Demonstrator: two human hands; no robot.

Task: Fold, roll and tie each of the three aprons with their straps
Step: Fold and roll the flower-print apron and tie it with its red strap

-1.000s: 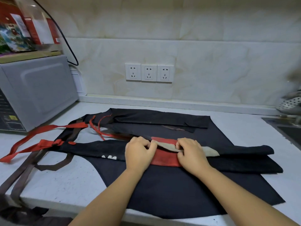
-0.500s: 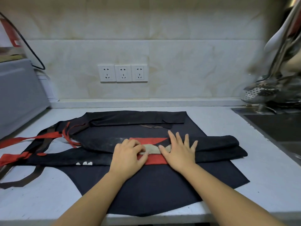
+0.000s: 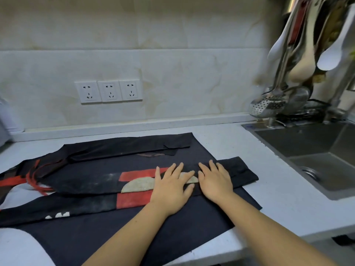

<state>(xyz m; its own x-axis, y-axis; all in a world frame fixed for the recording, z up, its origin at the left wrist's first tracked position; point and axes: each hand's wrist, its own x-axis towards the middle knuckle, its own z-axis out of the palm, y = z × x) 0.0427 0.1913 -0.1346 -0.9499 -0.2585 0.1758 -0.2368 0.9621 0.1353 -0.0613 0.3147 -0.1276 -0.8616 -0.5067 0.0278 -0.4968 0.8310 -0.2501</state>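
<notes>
On a white kitchen counter (image 3: 240, 146), seen from over a person's shoulders, dark aprons lie spread out. Lowest is a wide navy apron (image 3: 92, 233), opened flat and reaching the counter's near edge at about 6 o'clock. Across its middle lies a black apron with red and beige patches (image 3: 134, 187), folded lengthwise into a long band running from 9 o'clock toward 3 o'clock. Toward 12 o'clock, along the far edge of the navy cloth, a third black apron (image 3: 123, 148) lies folded into a narrow strip. Red straps (image 3: 32, 181) trail off the band at 9 o'clock, loose and untied.

Both hands press palm-down on the patched band, near the centre of the view. The left hand (image 3: 171, 191) lies flat with fingers spread, covering the right end of the beige half-moon patch and part of the red patch. The right hand (image 3: 215, 181) lies just beside it, also flat with fingers splayed, on the plain black end of the band. Neither hand grasps anything; both are open and flattening the cloth.

At 3 o'clock a steel sink (image 3: 315, 160) is sunk into the counter; its basin looks empty apart from the drain. Above it, at 1 to 2 o'clock, hanging utensils (image 3: 299, 60) include white spoons and a perforated metal skimmer (image 3: 267, 108). On the tiled wall at 11 o'clock sit three white sockets (image 3: 109, 91) in a row.
</notes>
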